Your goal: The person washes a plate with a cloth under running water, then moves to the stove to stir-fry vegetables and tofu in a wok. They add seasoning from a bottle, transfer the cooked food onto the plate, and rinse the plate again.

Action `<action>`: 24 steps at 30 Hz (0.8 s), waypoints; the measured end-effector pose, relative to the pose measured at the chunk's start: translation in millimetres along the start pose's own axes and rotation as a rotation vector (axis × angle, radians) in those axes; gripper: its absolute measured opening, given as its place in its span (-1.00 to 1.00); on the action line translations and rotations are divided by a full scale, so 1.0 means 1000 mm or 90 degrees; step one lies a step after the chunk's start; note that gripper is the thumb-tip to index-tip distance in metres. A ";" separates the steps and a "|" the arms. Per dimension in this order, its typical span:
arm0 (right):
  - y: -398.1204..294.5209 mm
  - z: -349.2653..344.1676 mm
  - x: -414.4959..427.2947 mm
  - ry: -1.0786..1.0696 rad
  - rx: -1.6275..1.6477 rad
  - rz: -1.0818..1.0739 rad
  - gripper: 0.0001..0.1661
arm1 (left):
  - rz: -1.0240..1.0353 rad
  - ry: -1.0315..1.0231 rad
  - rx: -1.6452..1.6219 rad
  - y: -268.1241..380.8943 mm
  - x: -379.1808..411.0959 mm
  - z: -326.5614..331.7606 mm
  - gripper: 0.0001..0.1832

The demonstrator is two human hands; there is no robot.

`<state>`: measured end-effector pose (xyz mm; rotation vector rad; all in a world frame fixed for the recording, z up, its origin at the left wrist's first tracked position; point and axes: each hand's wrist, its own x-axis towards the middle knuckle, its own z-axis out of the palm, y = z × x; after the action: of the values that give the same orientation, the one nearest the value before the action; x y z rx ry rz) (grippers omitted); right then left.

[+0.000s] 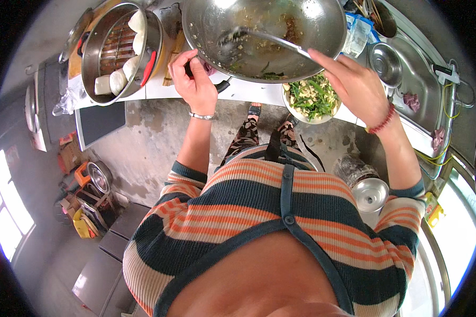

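A large metal wok [269, 59] fills the top middle, wet inside with scraps of greens and egg-like bits. My right hand [355, 85] holds the handle of a metal spatula [277, 39], whose dark head lies in the wok. My left hand [196, 81] is at the wok's left rim, fingers bent around a dark handle, partly hidden by the hand. Under the wok's lower right edge stands a bowl of cooked greens with pale pieces [311, 99]. To the left, a steamer pot [85, 75] with red-and-black handles holds several white steamed buns [119, 81] on a slatted rack.
A steel sink [422, 111] with a metal bowl [385, 63] lies right, beside blue-and-white plastic packaging [357, 35]. The white counter edge [258, 94] runs below the wok. A lidded metal container [369, 195] stands low at the right; boxes and a basin [99, 177] are at the left.
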<state>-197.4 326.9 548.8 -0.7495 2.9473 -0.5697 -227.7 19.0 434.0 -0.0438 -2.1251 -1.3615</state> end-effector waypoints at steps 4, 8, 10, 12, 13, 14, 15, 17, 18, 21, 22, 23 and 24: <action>-0.007 -0.040 -0.026 -0.088 0.047 0.027 -0.39 | -0.002 0.007 0.000 0.004 0.001 0.001 -0.87; 0.006 -0.091 -0.037 -0.126 0.057 0.064 -0.41 | 0.010 0.016 -0.001 0.005 0.000 -0.001 -0.86; 0.007 -0.094 -0.032 -0.092 0.032 0.050 -0.42 | 0.012 0.016 -0.012 0.005 0.001 -0.001 -0.86; 0.002 -0.068 -0.017 -0.031 0.025 0.018 -0.42 | 0.020 0.020 -0.014 0.003 0.001 0.000 -0.86; -0.002 -0.054 -0.011 -0.016 0.003 0.000 -0.40 | 0.022 0.015 -0.012 0.003 0.002 0.001 -0.87; -0.003 -0.046 -0.002 0.009 -0.026 -0.055 -0.40 | 0.023 0.010 -0.010 0.002 0.004 0.002 -0.87; -0.001 -0.035 0.005 0.005 -0.041 -0.073 -0.41 | 0.022 0.012 -0.003 0.002 0.002 0.000 -0.87; 0.001 -0.020 0.008 0.005 -0.078 -0.094 -0.42 | 0.027 0.017 -0.007 0.003 0.003 0.001 -0.87; -0.001 -0.020 0.009 -0.031 -0.127 -0.100 -0.44 | 0.027 0.022 -0.009 0.003 0.003 0.001 -0.87; -0.008 -0.049 -0.004 -0.085 -0.076 -0.095 -0.44 | 0.013 0.031 -0.006 0.006 0.001 0.000 -0.86; -0.012 -0.064 -0.009 -0.109 -0.055 -0.054 -0.46 | 0.008 0.033 -0.007 0.005 0.001 -0.001 -0.86; -0.009 -0.076 -0.012 -0.122 -0.057 -0.037 -0.47 | 0.003 0.036 -0.007 0.004 0.000 -0.002 -0.86; -0.005 -0.088 -0.017 -0.133 -0.061 -0.016 -0.47 | -0.001 0.036 -0.012 0.003 -0.001 -0.001 -0.85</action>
<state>-192.6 361.0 631.8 -0.8026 2.7914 -0.3308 -225.5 19.7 437.0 -0.0105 -2.0658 -1.3671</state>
